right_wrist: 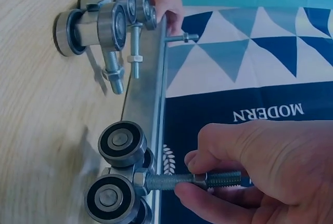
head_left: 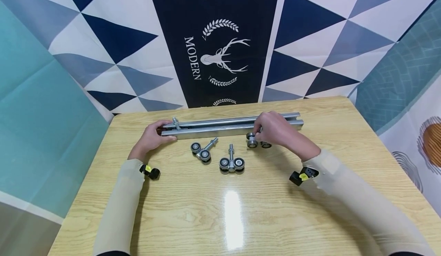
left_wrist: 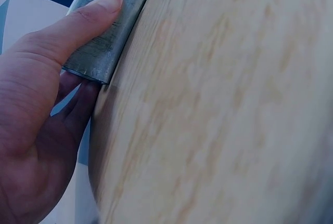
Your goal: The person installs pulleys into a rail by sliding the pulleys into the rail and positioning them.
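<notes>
A steel C-shaped track (head_left: 210, 132) lies along the back of the table, slot upward. My left hand (head_left: 151, 139) grips its left end; in the left wrist view the thumb (left_wrist: 96, 18) presses on the side wall. A trolley's bolt (head_left: 176, 123) stands up from the slot near that end. My right hand (head_left: 277, 129) pinches the threaded bolt (right_wrist: 169, 181) of another roller trolley (right_wrist: 117, 182), at its nut. That trolley's wheels are in front of the track's right part. Two more roller trolleys, one tilted (head_left: 203, 152) and one upright (head_left: 231, 162), lie on the table before the track.
The wooden table (head_left: 193, 214) reaches back to a patterned cloth backdrop (head_left: 224, 56). Teal cloth (head_left: 31, 106) hangs at the left side. A camera (head_left: 149, 171) is strapped to the left wrist and another (head_left: 303, 175) to the right.
</notes>
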Motion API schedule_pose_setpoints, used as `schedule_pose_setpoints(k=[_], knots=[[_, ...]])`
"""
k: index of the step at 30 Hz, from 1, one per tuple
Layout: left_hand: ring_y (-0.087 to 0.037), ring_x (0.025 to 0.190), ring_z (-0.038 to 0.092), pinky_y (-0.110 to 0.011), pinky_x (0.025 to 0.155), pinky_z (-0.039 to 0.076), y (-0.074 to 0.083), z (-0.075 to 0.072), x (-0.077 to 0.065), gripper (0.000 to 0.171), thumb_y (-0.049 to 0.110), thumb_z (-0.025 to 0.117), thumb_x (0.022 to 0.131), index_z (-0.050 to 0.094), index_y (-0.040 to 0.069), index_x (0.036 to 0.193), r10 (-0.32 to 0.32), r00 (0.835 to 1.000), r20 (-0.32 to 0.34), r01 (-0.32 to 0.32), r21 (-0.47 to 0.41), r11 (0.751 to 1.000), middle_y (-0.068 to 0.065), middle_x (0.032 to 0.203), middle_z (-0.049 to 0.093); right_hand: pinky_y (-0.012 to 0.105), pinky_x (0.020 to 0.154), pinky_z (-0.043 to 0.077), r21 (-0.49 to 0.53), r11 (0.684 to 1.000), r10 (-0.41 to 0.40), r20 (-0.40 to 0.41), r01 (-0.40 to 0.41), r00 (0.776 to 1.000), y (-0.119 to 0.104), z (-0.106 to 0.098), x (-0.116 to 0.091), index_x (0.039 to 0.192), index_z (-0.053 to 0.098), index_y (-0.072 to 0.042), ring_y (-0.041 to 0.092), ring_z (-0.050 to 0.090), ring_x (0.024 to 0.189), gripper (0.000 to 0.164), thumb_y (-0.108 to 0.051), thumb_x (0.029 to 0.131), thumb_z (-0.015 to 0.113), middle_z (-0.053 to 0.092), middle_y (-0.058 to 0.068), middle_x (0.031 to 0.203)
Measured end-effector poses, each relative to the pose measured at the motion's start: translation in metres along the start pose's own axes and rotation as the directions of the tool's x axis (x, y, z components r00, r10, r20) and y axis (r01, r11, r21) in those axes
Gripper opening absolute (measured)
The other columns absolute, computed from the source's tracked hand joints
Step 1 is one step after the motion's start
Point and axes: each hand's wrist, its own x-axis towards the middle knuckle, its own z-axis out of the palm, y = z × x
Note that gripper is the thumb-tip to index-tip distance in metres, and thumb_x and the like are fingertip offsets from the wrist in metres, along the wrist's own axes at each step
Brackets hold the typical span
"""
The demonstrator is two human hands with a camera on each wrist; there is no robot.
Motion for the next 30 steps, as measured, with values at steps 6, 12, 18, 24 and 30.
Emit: schedule_pose_setpoints(k=[6,12,18,24,30], knots=[[-0.033,0.114,0.056,-0.053,0.102,0.046,-0.001,0.000,0.001,0.074,0.035,0.085,0.079,0.054,0.014,0.143,-0.009,1.000,0.001,0.009,0.008,1.000,-0.017,0.143,0.053,0.035,0.057,0.053,-0.007,1.000,0.021,0.019,-0.021,1.000,0.004,-0.006,0.000,0.069,0.078,-0.014,0.015,0.061,0.057,0.010,-0.005,0.071,0.077,0.078,0.004,0.079],[-0.032,0.112,0.056,-0.053,0.101,0.046,-0.003,0.000,0.001,0.076,0.038,0.086,0.076,0.055,0.015,0.141,-0.019,1.000,-0.003,0.019,0.001,1.000,-0.016,0.141,0.054,0.035,0.057,0.048,-0.028,0.998,0.054,0.027,-0.053,0.998,0.010,-0.019,-0.001,0.065,0.075,-0.016,0.018,0.059,0.060,0.013,-0.005,0.073,0.076,0.075,0.001,0.074],[-0.031,0.111,0.056,-0.051,0.101,0.047,-0.004,0.001,0.000,0.074,0.038,0.086,0.077,0.056,0.015,0.140,-0.017,1.000,-0.013,0.017,0.006,1.000,-0.015,0.141,0.055,0.034,0.057,0.047,-0.057,0.996,0.066,0.007,-0.065,0.998,0.018,-0.031,0.000,0.064,0.074,-0.015,0.019,0.057,0.060,0.015,-0.004,0.074,0.075,0.074,0.002,0.073],[-0.032,0.111,0.056,-0.052,0.101,0.046,-0.003,0.001,0.000,0.071,0.034,0.085,0.079,0.055,0.014,0.140,-0.015,1.000,0.003,0.015,0.000,1.000,-0.016,0.140,0.055,0.034,0.056,0.048,-0.078,0.994,0.071,0.004,-0.071,0.997,0.030,-0.040,-0.001,0.064,0.074,-0.014,0.018,0.057,0.057,0.015,-0.003,0.074,0.074,0.073,0.002,0.070],[-0.032,0.110,0.056,-0.051,0.101,0.046,-0.002,0.001,0.000,0.071,0.034,0.085,0.079,0.056,0.013,0.140,-0.003,1.000,0.003,0.003,0.005,1.000,-0.017,0.139,0.056,0.041,0.063,0.053,-0.120,0.992,0.041,-0.015,-0.043,0.999,0.046,-0.049,-0.002,0.065,0.074,-0.013,0.019,0.060,0.061,0.013,-0.003,0.074,0.075,0.073,0.003,0.070]])
